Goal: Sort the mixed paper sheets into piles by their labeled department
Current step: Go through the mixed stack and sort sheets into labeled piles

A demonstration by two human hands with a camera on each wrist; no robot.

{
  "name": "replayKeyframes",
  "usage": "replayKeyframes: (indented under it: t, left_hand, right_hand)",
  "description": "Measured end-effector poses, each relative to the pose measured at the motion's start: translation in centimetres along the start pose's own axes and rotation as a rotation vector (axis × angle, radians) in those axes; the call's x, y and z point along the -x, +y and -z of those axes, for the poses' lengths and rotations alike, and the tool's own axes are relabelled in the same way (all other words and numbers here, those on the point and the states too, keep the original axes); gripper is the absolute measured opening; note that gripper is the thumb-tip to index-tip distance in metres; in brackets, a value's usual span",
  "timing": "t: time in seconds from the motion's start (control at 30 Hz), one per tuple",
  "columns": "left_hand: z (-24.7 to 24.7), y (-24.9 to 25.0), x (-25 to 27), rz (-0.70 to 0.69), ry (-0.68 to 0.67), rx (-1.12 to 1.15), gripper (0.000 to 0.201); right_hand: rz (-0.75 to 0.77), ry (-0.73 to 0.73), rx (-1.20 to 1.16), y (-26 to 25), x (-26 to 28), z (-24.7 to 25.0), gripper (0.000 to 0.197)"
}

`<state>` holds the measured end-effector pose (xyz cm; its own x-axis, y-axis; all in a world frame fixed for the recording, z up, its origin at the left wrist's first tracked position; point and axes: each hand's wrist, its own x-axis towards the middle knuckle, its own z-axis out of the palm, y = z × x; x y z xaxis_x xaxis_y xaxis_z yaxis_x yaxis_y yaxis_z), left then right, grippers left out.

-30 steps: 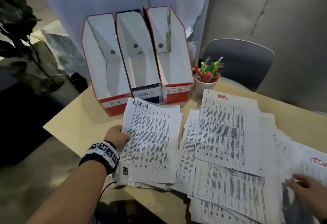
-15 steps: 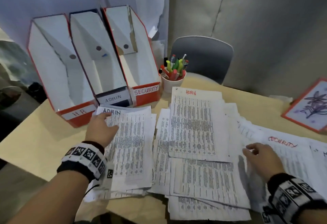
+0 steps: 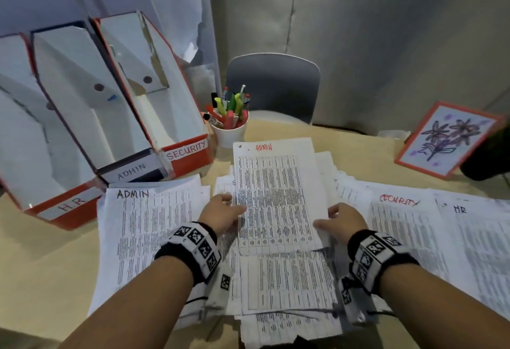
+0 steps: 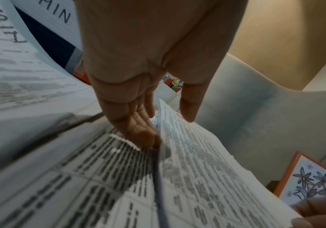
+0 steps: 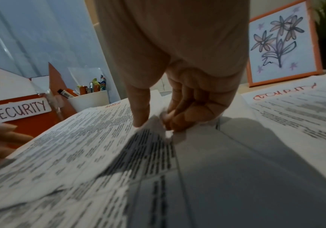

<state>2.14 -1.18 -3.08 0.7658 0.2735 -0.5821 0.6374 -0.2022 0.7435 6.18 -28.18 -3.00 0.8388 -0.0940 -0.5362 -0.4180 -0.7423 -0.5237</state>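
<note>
A sheet headed ADMIN in red [image 3: 276,199], lying on top of the unsorted heap [image 3: 287,288] at the middle of the desk [image 3: 49,266], is being taken up at both side edges. The left hand [image 3: 220,217] is closed lightly on its left edge, fingers slid beneath and thumb above, as is shown in the left wrist view; the right hand [image 3: 343,221] pinches its right edge between thumb and curled fingers. The step in hand is judged to be the lifting of this sheet for filing. The next move calls for the sheet to be peeled cleanly from those under it and carried to the ADMIN pile [image 3: 149,238] towards the desk's left edge, in front of the ADMIN file box [image 3: 129,168]; a SECURITY pile [image 3: 400,227] and an HR pile [image 3: 474,238] lie towards the right edge. Half a second earlier the left hand was laid on the ADMIN pile and the right hand on the papers near the SECURITY sheet; both have since been brought to the middle sheet.
</note>
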Motion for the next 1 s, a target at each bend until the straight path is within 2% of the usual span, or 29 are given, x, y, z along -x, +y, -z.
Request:
replayKeyframes:
  t: [0.1,0.17,0.23,0.3,0.33,0.43,0.5,0.6,0.67,0.8,0.9,1.0]
  left_hand:
    - [-0.4,0.0,0.1,-0.032,0.010,-0.024,0.051]
    - [-0.4,0.0,0.3,-0.035,0.004,0.028,0.048]
    - [-0.2,-0.4,0.3,-0.044,-0.014,0.008,0.051]
    - [0.0,-0.9,0.4,-0.060,-0.015,-0.074,0.059]
    - [0.1,-1.2,0.3,-0.061,-0.032,-0.087,0.055]
    - [0.6,-1.8,0.5,-0.060,-0.103,-0.004,0.010]
    - [1.1,-2.4,0.4,-0.034,-0.122,0.111,0.015]
    - [2.4,-3.0,0.5,-0.021,-0.160,0.156,0.016]
    - [3.3,-3.4,0.2,-0.043,-0.253,0.204,0.034]
    - [4.1,-3.7,0.2,-0.066,-0.379,0.207,0.054]
    - [4.0,-3.9,0.2,-0.063,-0.431,0.181,0.058]
    - [4.1,-3.7,0.5,-0.041,-0.457,0.206,0.050]
  right_hand:
    - [0.019,-0.059,-0.127,0.3,0.3,0.0,0.027]
    - [0.034,-0.232,-0.177,0.7,1.0,0.3,0.030]
    - [0.076,-0.453,-0.132,1.1,1.5,0.7,0.031]
    - [0.101,-0.540,-0.148,1.6,1.8,0.8,0.021]
    - [0.105,-0.512,-0.188,1.6,1.8,0.8,0.018]
    - [0.036,-0.273,-0.401,2.1,1.0,0.3,0.030]
    - [-0.034,-0.095,-0.550,2.5,0.3,0.3,0.031]
    - [-0.052,0.082,-0.415,4.0,-0.7,0.1,0.024]
    - [-0.032,0.108,-0.264,4.2,-0.6,0.0,0.029]
    - [-0.005,0.135,-0.026,3.3,0.3,0.2,0.059]
    - [-0.029,0.175,0.027,3.2,0.4,0.3,0.077]
    - [-0.064,0.167,0.073,3.2,0.7,0.6,0.081]
